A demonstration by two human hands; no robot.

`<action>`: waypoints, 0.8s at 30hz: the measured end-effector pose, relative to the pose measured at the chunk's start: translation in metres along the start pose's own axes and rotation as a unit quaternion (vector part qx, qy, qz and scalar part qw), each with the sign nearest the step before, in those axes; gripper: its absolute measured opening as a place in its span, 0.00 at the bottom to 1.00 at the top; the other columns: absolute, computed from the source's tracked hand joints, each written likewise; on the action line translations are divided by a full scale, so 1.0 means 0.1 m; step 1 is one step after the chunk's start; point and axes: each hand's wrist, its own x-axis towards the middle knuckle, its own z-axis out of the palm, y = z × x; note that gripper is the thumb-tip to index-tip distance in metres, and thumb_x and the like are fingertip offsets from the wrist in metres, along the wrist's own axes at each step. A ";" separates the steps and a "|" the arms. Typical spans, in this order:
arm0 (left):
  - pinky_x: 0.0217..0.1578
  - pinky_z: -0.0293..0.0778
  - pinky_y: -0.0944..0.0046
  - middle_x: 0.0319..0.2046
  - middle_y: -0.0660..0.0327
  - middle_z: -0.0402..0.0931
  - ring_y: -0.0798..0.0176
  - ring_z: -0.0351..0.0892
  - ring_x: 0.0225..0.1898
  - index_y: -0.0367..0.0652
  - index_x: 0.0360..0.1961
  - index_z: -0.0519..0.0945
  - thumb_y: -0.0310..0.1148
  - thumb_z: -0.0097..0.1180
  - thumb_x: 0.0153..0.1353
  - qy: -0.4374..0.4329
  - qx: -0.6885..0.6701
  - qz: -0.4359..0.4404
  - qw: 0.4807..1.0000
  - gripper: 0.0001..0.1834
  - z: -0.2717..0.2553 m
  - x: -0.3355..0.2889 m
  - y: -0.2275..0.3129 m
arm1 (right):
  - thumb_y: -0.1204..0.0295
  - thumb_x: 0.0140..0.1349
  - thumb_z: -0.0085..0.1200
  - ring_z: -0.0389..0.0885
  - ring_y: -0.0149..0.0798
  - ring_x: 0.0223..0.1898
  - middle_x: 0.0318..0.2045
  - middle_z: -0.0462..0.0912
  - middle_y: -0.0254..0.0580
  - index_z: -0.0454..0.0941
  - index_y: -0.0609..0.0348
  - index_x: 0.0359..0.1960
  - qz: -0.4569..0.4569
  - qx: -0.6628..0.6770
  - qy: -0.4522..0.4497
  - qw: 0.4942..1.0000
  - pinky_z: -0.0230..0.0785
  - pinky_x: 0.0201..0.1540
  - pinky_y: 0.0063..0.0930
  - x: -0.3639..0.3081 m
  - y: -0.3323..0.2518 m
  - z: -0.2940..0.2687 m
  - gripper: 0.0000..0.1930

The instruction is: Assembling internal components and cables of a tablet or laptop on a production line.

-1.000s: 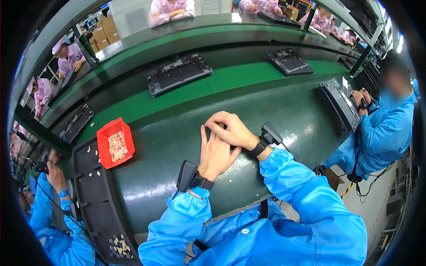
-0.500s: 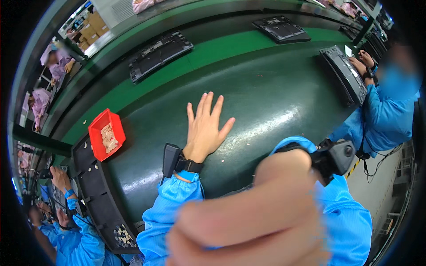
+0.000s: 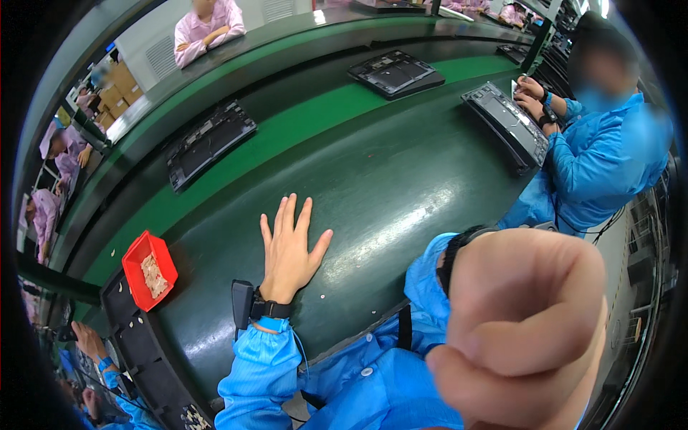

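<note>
My left hand (image 3: 288,252) lies flat on the dark green table (image 3: 373,215), fingers stretched and slightly spread, holding nothing. A dark strap and a black box-shaped device (image 3: 242,304) are on that wrist. Very close to the camera, my right hand (image 3: 527,308) is raised above my lap with its fingers curled into a fist; no held thing shows in it. To the left of my left hand stands a red bin (image 3: 134,264) with small pale pieces inside.
A black compartmented tray (image 3: 147,355) runs along the table's left end. Opened laptop bases lie on the far green strip, at left (image 3: 213,145) and centre (image 3: 395,75). At right, a co-worker in blue (image 3: 609,150) handles another laptop base (image 3: 505,125). Blue-sleeved hands (image 3: 89,340) show at lower left.
The whole view has shifted, so the table and my left hand sit lower and further left. My right fist has moved to the right in the picture. My left hand still lies flat.
</note>
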 end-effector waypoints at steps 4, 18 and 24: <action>0.73 0.43 0.30 0.75 0.44 0.57 0.44 0.52 0.78 0.42 0.73 0.67 0.52 0.57 0.68 0.004 0.009 0.014 1.000 0.38 0.07 0.06 0.02 | 0.65 0.62 0.58 0.76 0.38 0.38 0.38 0.79 0.50 0.82 0.65 0.44 0.026 -0.055 0.038 0.997 0.67 0.42 0.33 -0.09 -0.08 -0.11 0.15; 0.73 0.43 0.30 0.74 0.44 0.58 0.43 0.53 0.77 0.41 0.73 0.67 0.51 0.58 0.69 0.009 0.012 -0.001 1.000 0.38 0.03 0.00 0.06 | 0.69 0.66 0.57 0.74 0.28 0.27 0.28 0.79 0.40 0.82 0.63 0.41 0.040 -0.114 0.185 0.975 0.65 0.30 0.25 -0.32 0.02 -0.11 0.09; 0.74 0.43 0.30 0.75 0.42 0.57 0.43 0.52 0.78 0.41 0.73 0.66 0.53 0.55 0.70 -0.014 0.001 0.023 1.000 0.38 0.02 0.05 0.17 | 0.71 0.67 0.57 0.74 0.24 0.23 0.24 0.79 0.36 0.82 0.62 0.40 0.031 -0.126 0.259 0.957 0.64 0.24 0.22 -0.22 -0.43 -0.59 0.07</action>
